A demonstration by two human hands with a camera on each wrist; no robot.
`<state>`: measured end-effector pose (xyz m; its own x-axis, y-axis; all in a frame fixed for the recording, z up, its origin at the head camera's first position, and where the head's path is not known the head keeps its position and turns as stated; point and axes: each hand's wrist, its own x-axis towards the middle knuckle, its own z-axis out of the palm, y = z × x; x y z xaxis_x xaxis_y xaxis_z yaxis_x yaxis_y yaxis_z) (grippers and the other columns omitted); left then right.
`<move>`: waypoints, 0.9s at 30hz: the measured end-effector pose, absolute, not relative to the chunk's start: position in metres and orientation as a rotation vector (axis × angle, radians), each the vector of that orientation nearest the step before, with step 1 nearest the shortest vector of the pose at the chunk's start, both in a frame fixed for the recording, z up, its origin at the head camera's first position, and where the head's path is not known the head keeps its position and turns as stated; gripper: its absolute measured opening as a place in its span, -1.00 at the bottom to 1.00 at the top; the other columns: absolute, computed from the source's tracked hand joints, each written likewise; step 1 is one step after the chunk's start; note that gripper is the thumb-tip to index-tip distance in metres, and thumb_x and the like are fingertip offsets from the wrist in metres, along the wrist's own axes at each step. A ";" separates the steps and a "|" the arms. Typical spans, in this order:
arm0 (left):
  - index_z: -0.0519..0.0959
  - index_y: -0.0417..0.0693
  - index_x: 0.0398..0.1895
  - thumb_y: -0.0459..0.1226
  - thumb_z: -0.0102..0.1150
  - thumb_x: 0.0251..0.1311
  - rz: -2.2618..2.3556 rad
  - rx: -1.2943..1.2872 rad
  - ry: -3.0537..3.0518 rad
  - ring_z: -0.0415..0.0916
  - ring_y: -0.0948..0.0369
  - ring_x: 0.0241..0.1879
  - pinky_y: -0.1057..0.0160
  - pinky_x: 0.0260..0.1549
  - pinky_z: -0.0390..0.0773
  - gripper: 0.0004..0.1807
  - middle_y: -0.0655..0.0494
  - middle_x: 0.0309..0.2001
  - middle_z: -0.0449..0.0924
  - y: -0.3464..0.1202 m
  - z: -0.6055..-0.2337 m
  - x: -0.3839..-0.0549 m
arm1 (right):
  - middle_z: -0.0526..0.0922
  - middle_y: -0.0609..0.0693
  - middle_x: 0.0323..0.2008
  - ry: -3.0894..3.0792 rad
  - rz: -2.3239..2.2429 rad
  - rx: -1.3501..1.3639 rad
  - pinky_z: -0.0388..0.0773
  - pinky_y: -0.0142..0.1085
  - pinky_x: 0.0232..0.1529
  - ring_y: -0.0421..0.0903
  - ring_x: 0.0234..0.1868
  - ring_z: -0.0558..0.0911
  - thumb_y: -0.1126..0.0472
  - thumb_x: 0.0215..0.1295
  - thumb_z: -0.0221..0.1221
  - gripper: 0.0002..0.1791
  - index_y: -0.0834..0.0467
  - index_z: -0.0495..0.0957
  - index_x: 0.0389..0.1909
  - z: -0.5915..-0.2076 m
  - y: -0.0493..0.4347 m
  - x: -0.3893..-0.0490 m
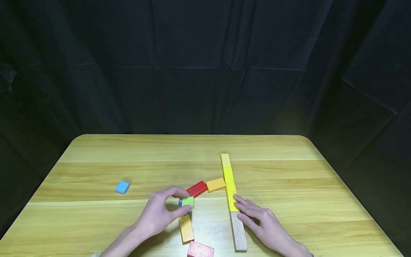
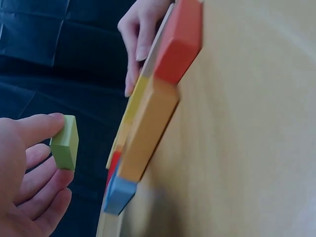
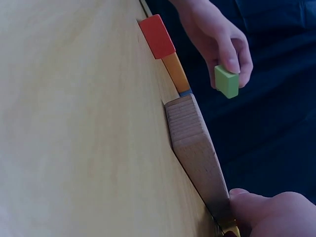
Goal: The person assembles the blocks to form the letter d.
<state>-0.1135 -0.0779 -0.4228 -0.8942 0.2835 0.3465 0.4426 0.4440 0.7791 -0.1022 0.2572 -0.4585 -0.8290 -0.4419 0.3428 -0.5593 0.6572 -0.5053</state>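
Observation:
Between thumb and fingers, my left hand (image 1: 155,214) pinches a small green block (image 1: 188,201). Both wrist views show this block held clear of the table, and in the head view it partly covers a blue block (image 2: 121,195) below. My right hand (image 1: 263,223) touches the straight row with its fingertips, near where a long yellow block (image 1: 230,194) meets a plain wooden block (image 1: 238,233). A red block (image 1: 197,189) and an orange block (image 1: 216,185) curve from the blue block to that row. Nearer me lie another orange block (image 1: 186,228) and a pinkish-red block (image 1: 201,249).
A lone light-blue block (image 1: 122,187) lies on the left of the wooden table (image 1: 96,164). The far end of the straight row has a shorter yellow block (image 1: 228,174) and a pale yellow block (image 1: 226,160). A dark curtain (image 1: 192,71) hangs behind the table.

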 end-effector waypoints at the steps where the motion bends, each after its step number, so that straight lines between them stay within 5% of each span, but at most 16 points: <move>1: 0.67 0.21 -0.12 -0.12 0.50 0.07 -1.442 -0.648 -2.528 0.63 0.38 -0.10 0.12 0.03 0.62 -0.70 0.48 -0.18 0.69 -0.075 -0.423 -0.112 | 0.47 -0.15 0.36 -2.686 0.911 0.816 0.44 -0.22 0.29 -0.02 0.33 0.48 0.12 0.45 0.17 -0.62 0.10 0.59 0.22 -0.459 0.257 -0.103; 10: 0.67 0.14 -0.15 -0.10 0.47 0.11 -1.457 -0.784 -2.543 0.59 0.39 -0.20 0.27 -0.13 0.64 -0.75 0.42 -0.18 0.69 -0.048 -0.426 -0.096 | 0.47 -0.17 0.36 -2.709 0.898 0.795 0.48 -0.06 0.25 -0.04 0.34 0.48 0.10 0.45 0.17 -0.62 0.08 0.60 0.22 -0.459 0.258 -0.103; 27: 0.66 0.10 -0.18 -0.13 0.49 0.07 -1.341 -1.121 -2.569 0.51 0.49 -0.27 0.54 -0.22 0.51 -0.73 0.37 -0.29 0.66 -0.018 -0.436 -0.076 | 0.47 -0.20 0.35 -2.711 0.899 0.790 0.50 -0.20 0.27 -0.06 0.33 0.48 0.08 0.44 0.18 -0.62 0.05 0.60 0.22 -0.459 0.257 -0.104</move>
